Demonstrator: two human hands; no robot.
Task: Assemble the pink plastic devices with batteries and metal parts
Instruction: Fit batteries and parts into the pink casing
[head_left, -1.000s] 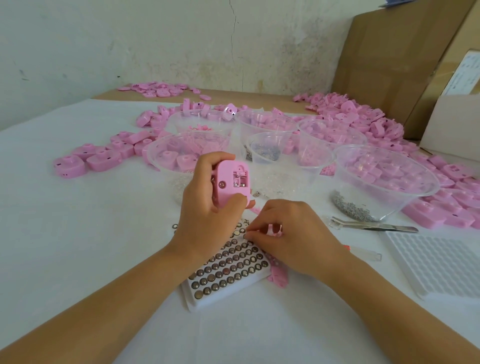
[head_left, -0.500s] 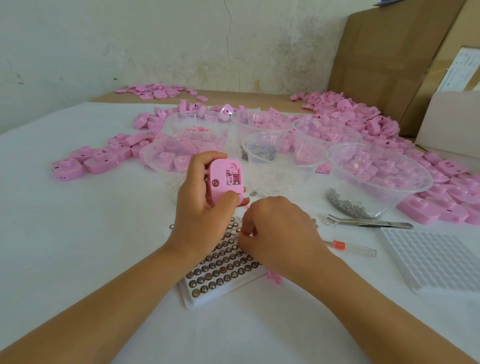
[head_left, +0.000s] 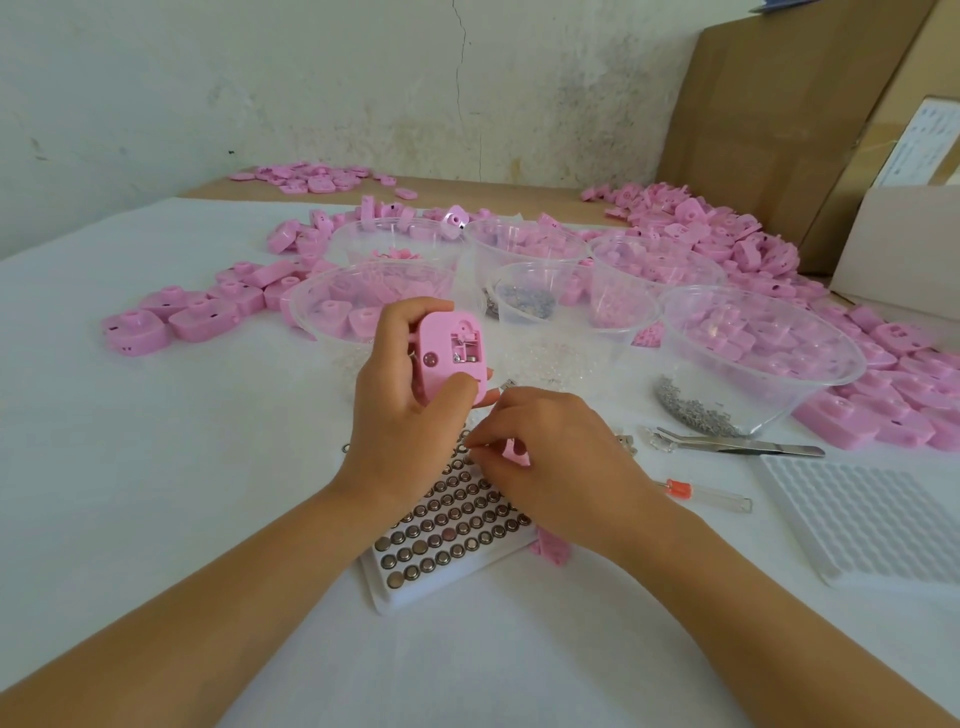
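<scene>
The left hand (head_left: 402, 410) clamps the pink device (head_left: 451, 358). The right hand (head_left: 553, 460) curls its fingers on a small pink piece (head_left: 515, 451), battery tray (head_left: 385, 597) beneath them; take one battery (head_left: 413, 531) only.

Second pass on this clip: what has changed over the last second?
The right hand edged slightly left over the battery tray, toward the left hand, still pinching a small pink piece. The left hand still grips the pink device; tweezers and bowls unmoved.
</scene>
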